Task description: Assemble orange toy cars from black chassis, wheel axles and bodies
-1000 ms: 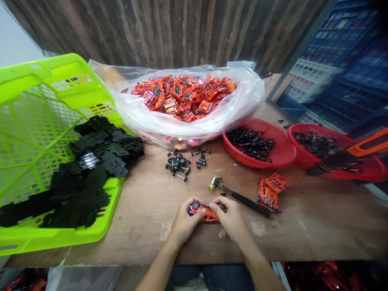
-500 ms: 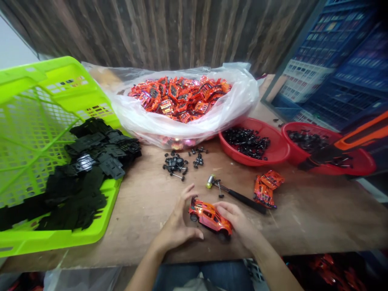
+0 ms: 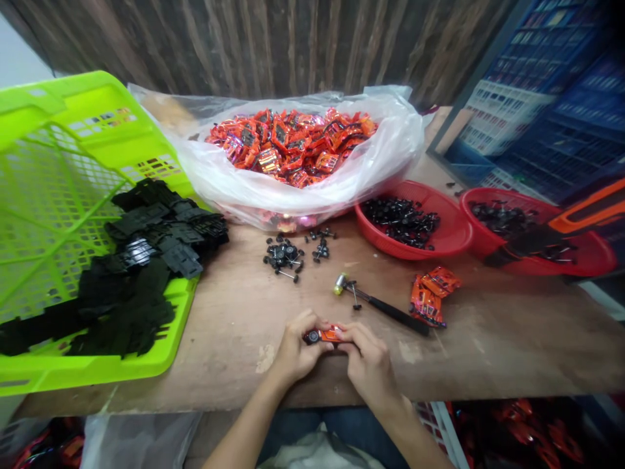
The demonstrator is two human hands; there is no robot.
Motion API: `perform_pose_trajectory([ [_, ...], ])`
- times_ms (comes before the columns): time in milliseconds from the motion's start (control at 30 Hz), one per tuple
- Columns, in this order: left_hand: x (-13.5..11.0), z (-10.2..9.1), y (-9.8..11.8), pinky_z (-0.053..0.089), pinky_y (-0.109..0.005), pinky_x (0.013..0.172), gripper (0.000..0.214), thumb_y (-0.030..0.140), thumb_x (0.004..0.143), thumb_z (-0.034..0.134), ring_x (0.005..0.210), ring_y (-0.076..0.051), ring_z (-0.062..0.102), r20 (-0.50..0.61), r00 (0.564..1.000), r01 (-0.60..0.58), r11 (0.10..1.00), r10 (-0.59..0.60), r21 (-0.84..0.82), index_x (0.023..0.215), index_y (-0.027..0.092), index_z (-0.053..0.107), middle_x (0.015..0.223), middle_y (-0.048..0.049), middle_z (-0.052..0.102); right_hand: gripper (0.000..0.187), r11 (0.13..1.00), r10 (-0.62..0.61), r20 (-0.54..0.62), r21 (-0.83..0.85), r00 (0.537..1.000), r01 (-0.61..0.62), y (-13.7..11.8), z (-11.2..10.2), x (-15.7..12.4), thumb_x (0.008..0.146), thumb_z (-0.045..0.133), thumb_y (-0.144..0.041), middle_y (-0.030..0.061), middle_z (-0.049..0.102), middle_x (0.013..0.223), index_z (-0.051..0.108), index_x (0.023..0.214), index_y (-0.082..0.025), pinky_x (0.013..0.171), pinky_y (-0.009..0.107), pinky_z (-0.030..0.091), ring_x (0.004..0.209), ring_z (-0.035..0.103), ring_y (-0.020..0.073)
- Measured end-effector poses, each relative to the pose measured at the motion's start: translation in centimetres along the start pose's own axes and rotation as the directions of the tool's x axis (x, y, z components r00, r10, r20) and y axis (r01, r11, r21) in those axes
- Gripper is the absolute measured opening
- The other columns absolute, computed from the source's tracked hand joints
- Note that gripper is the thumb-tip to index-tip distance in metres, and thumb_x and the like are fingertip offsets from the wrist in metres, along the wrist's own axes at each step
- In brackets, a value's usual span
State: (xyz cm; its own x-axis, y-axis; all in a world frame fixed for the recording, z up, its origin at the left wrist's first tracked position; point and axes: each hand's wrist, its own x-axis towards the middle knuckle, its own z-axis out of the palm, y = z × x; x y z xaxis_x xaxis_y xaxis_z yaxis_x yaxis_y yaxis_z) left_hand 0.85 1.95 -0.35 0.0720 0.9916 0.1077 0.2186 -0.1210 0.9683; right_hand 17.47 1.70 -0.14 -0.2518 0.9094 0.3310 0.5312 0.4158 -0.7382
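Note:
An orange toy car point(image 3: 330, 335) with black wheels is held between both hands above the wooden table point(image 3: 234, 326). My left hand point(image 3: 300, 345) grips its rear end, thumb below and fingers on top. Around the front end, my right hand point(image 3: 368, 355) is closed, covering much of the body. Just beyond the hands lies a small hammer point(image 3: 385, 311) with a black handle and a yellow-tipped head; a wheel axle point(image 3: 355, 296) rests by that head. Orange car bodies point(image 3: 430, 296) lie to the right of the handle.
A green basket point(image 3: 180, 326) holding black chassis plates stands left. A clear plastic bag point(image 3: 390, 143) full of orange car bodies is at the back. Loose wheel axles point(image 3: 283, 254) lie before it. Red bowls point(image 3: 454, 228) of wheel parts and an orange-black tool point(image 3: 586, 212) are right.
My left hand has gone from open beside the car to gripping its rear. The car has turned, showing its side, and the fingers of both hands now cover more of it.

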Motion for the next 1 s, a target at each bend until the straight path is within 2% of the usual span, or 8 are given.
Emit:
perform_pose_trajectory([
  [167,0.4,-0.2,0.1,0.044,-0.03,0.076,0.016,0.019,0.066,0.074,0.084,-0.021,0.059,0.007,1.0,0.012,1.0,-0.012,0.025,0.079,0.018,0.065,0.083,-0.0046,0.063,0.017,0.984,0.176,0.004,0.015,0.984,-0.176,0.3,-0.1,-0.1,0.081,0.052,-0.018,0.0067,0.067,0.094,0.058,0.096,-0.02,0.079,0.032,0.05,0.089,0.062,0.0211],
  [267,0.2,-0.2,0.6,0.043,-0.03,0.075,0.016,0.019,0.065,0.074,0.082,-0.02,0.059,-0.021,0.999,0.028,0.999,-0.027,0.043,0.078,0.017,0.065,0.082,-0.0037,0.063,0.018,0.988,0.15,0.021,0.031,0.989,-0.15,0.4,-0.6,0.0,0.085,0.052,-0.028,0.0075,0.066,0.097,0.059,0.099,-0.019,0.079,0.031,0.048,0.091,0.061,0.0212],
  [367,-0.2,0.4,1.4,0.042,-0.028,0.071,0.014,0.024,0.068,0.072,0.077,-0.019,0.057,-0.059,0.996,0.066,0.998,-0.065,0.024,0.076,0.017,0.065,0.078,-0.0029,0.062,0.028,0.993,0.099,-0.026,-0.069,0.995,-0.101,0.5,-1.1,0.8,0.091,0.044,-0.037,0.0075,0.066,0.081,0.062,0.083,-0.017,0.069,0.027,0.044,0.077,0.062,0.0194],
  [533,-0.5,1.9,2.1,0.043,-0.025,0.061,0.024,0.037,0.069,0.07,0.066,-0.016,0.056,-0.141,0.95,0.257,0.956,-0.277,-0.143,0.075,0.015,0.064,0.069,-0.0018,0.061,0.051,0.938,0.099,-0.072,-0.327,0.992,-0.118,0.8,-0.4,2.7,0.097,0.029,-0.034,0.0065,0.059,0.056,0.061,0.062,-0.016,0.055,0.027,0.031,0.05,0.053,0.0148],
  [667,0.2,1.6,1.2,0.042,-0.023,0.052,0.03,0.041,0.066,0.07,0.054,-0.013,0.052,-0.065,0.893,0.417,0.874,-0.445,-0.25,0.075,0.015,0.06,0.059,0.0014,0.056,0.046,0.906,0.171,0.028,-0.396,0.985,-0.146,1.7,-1.3,3.0,0.097,0.031,-0.036,0.0058,0.062,0.061,0.064,0.07,-0.017,0.056,0.026,0.032,0.057,0.055,0.0156],
  [733,0.6,0.8,0.6,0.041,-0.022,0.048,0.031,0.042,0.065,0.069,0.053,-0.013,0.053,-0.084,0.868,0.467,0.863,-0.489,-0.192,0.075,0.015,0.059,0.058,0.0013,0.056,0.033,0.826,0.156,-0.013,-0.546,0.988,-0.138,2.3,-2.9,2.9,0.095,0.038,-0.032,0.0092,0.065,0.081,0.065,0.085,-0.016,0.065,0.027,0.036,0.076,0.057,0.0198],
  [867,1.1,-0.5,-0.1,0.044,-0.022,0.052,0.03,0.034,0.063,0.071,0.064,-0.016,0.059,-0.21,0.886,0.424,0.905,-0.413,0.013,0.085,0.015,0.063,0.076,-0.0035,0.063,0.016,0.489,0.204,-0.035,-0.862,0.978,-0.133,3.0,-5.8,3.9,0.086,0.05,-0.02,0.0184,0.059,0.103,0.063,0.089,-0.01,0.079,0.038,0.035,0.098,0.05,0.0309],
  [1000,1.1,-0.1,-0.5,0.048,-0.025,0.06,0.03,0.031,0.063,0.072,0.069,-0.017,0.06,-0.193,0.925,0.349,0.934,-0.328,0.083,0.088,0.017,0.064,0.077,-0.0029,0.063,0.018,0.521,0.331,0.171,-0.853,0.928,-0.029,2.7,-6.0,6.5,0.086,0.046,-0.018,0.0156,0.061,0.097,0.06,0.093,-0.01,0.08,0.035,0.035,0.097,0.052,0.0272],
])
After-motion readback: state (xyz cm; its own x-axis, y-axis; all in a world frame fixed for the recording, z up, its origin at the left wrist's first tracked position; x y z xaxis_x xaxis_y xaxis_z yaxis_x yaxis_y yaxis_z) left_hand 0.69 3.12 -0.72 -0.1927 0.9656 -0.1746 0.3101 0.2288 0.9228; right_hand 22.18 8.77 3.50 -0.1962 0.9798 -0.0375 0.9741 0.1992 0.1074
